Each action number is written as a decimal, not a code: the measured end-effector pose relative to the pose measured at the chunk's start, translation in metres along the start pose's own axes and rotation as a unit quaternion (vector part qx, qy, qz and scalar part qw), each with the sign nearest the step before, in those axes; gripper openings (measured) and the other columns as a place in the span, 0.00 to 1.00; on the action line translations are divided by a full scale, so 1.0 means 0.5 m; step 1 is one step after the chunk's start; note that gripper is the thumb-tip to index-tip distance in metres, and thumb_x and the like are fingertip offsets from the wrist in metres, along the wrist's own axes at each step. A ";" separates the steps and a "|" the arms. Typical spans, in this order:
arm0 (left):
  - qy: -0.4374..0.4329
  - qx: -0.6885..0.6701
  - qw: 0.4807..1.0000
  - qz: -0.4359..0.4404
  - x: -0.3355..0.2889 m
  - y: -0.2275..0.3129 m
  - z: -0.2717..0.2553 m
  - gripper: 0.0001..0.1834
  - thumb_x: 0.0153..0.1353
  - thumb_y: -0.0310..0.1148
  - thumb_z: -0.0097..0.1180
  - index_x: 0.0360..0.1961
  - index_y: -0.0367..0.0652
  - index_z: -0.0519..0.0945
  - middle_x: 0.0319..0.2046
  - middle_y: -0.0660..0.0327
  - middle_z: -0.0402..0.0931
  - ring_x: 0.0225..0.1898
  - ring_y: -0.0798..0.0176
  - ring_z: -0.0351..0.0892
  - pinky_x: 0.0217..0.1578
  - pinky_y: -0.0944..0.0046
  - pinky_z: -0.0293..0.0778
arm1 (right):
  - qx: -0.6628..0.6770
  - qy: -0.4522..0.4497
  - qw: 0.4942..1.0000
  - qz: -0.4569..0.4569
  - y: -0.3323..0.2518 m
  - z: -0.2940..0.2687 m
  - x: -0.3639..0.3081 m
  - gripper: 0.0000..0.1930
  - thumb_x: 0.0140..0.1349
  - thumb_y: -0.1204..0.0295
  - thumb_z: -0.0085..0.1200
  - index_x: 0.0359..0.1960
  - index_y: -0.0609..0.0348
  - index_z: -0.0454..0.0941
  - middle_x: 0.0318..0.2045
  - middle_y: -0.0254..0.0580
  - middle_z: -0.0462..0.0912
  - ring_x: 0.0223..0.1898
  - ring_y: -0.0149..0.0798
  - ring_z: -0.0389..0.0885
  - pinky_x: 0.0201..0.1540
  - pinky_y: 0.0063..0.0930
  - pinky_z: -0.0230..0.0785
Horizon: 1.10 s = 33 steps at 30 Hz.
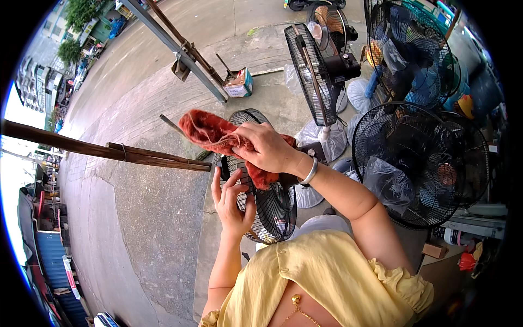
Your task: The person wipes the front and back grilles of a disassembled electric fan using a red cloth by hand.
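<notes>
Bunched in my right hand [267, 147] is a red cloth [206, 131]; its folds hang off to the left and below my fingers. Directly under it stands an electric fan [275, 220] with a black wire cage, its upper part partly covered by the cloth and my hand. My left hand [233, 210] is at the left side of the cage, fingers apart and curved, with nothing seen in it. Whether its fingertips press on the wires I cannot tell. A silver bangle [311, 170] circles my right wrist.
Another standing fan [313, 76] rises just beyond, with plastic-wrapped bases around it. Large black fan cages [414, 163] crowd the right side. A wooden pole [109, 147] reaches in from the left, close to the fan. A metal post [180, 52] and a carton [238, 84] stand ahead.
</notes>
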<state>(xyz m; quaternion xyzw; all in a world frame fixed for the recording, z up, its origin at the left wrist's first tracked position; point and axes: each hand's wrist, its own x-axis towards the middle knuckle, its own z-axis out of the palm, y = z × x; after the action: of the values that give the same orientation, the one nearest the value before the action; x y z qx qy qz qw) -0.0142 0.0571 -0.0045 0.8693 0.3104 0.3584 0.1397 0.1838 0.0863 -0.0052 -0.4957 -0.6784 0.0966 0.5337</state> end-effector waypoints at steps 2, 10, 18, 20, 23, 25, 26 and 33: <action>0.002 -0.003 1.000 0.003 0.006 0.003 0.001 0.13 0.45 0.21 0.56 0.35 0.41 0.75 0.54 0.53 0.78 0.69 0.33 0.57 0.66 0.42 0.53 | 0.054 0.038 0.997 0.043 0.051 0.032 -0.031 0.17 0.62 0.67 0.54 0.49 0.62 0.73 0.38 0.52 0.79 0.41 0.56 0.79 0.44 0.44 0.71; 0.015 -0.012 1.000 -0.006 0.007 -0.008 0.007 0.11 0.47 0.22 0.56 0.35 0.41 0.75 0.54 0.53 0.78 0.69 0.33 0.57 0.66 0.42 0.53 | -0.044 0.041 0.985 0.162 0.044 0.021 -0.102 0.15 0.63 0.66 0.54 0.48 0.62 0.75 0.38 0.52 0.79 0.37 0.55 0.81 0.40 0.42 0.75; 0.025 -0.022 0.999 -0.002 -0.001 -0.026 -0.001 0.13 0.47 0.24 0.57 0.37 0.40 0.77 0.51 0.50 0.78 0.66 0.34 0.61 0.65 0.41 0.55 | 0.066 0.020 0.991 0.116 -0.029 0.040 -0.163 0.15 0.58 0.72 0.55 0.47 0.60 0.74 0.35 0.51 0.76 0.37 0.57 0.79 0.38 0.44 0.73; 0.025 -0.048 0.998 -0.016 -0.006 -0.028 -0.006 0.12 0.45 0.23 0.57 0.35 0.42 0.77 0.54 0.53 0.78 0.69 0.35 0.57 0.66 0.41 0.55 | -0.027 0.012 0.987 0.156 0.016 0.039 -0.259 0.18 0.56 0.71 0.58 0.48 0.60 0.73 0.36 0.50 0.76 0.35 0.57 0.79 0.37 0.45 0.73; 0.008 -0.058 0.998 -0.005 -0.004 -0.030 -0.001 0.15 0.45 0.22 0.54 0.38 0.41 0.77 0.55 0.51 0.77 0.71 0.37 0.54 0.68 0.40 0.51 | -0.057 -0.138 0.962 0.228 0.004 0.007 -0.329 0.17 0.58 0.70 0.59 0.48 0.62 0.75 0.34 0.50 0.76 0.35 0.57 0.80 0.37 0.43 0.73; 0.014 -0.073 0.997 -0.013 0.003 -0.025 -0.002 0.15 0.47 0.25 0.56 0.39 0.42 0.78 0.56 0.53 0.76 0.70 0.37 0.55 0.67 0.38 0.51 | 0.002 -0.100 0.969 0.227 -0.017 -0.016 -0.307 0.15 0.58 0.70 0.60 0.46 0.63 0.76 0.35 0.50 0.77 0.36 0.57 0.80 0.37 0.40 0.73; 0.018 -0.079 0.997 -0.017 0.005 -0.026 -0.005 0.15 0.48 0.27 0.57 0.40 0.43 0.78 0.57 0.53 0.76 0.70 0.38 0.56 0.67 0.38 0.51 | 0.033 -0.064 0.977 0.202 -0.048 -0.026 -0.280 0.14 0.59 0.71 0.61 0.44 0.64 0.76 0.35 0.50 0.78 0.35 0.57 0.80 0.37 0.38 0.73; 0.017 -0.388 0.921 -0.026 -0.046 0.012 0.001 0.49 0.54 0.56 0.66 0.67 0.36 0.59 0.64 0.43 0.65 0.69 0.42 0.60 0.68 0.39 0.47 | 0.141 -0.124 0.981 0.054 -0.204 -0.037 -0.141 0.22 0.64 0.61 0.58 0.54 0.64 0.74 0.49 0.57 0.74 0.45 0.55 0.78 0.50 0.40 0.70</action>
<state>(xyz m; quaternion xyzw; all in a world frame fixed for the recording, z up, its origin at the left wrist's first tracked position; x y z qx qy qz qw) -0.0239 0.0377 -0.0147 0.7320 0.1720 0.4618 0.4705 0.1363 -0.0257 0.0255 -0.4353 -0.6911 0.2804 0.5043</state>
